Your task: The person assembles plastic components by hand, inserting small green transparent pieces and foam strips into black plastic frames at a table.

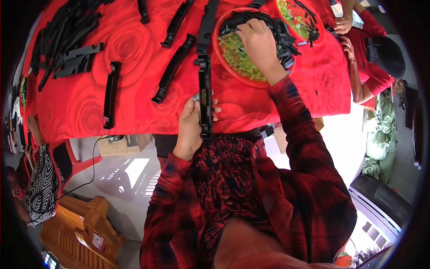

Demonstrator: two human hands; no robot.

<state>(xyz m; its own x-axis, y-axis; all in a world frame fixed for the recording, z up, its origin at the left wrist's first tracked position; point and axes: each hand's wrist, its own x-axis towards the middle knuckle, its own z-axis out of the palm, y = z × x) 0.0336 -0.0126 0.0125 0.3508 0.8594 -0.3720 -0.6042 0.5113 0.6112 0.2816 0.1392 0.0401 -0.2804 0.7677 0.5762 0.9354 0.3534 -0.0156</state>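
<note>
My left hand (190,127) is closed around a long, narrow black plastic part (205,85), held lengthwise over the near table edge. Something small and pale shows by that thumb, too small to make out. My right hand (258,42) reaches into a round red basin (217,47), its fingers bent down at the contents. What those fingertips pinch, if anything, is hidden. Small translucent yellow-green pieces (239,60) fill the basin's near left part, and small black pieces (286,40) lie along its far and right sides.
Similar long black parts (112,94) lie spread on the red rose-patterned tablecloth (130,42). A heap of black parts (67,33) covers the far left. At the far right stands a second red basin (319,40), beside a person in red (369,74). Another person's patterned garment (42,188) shows left.
</note>
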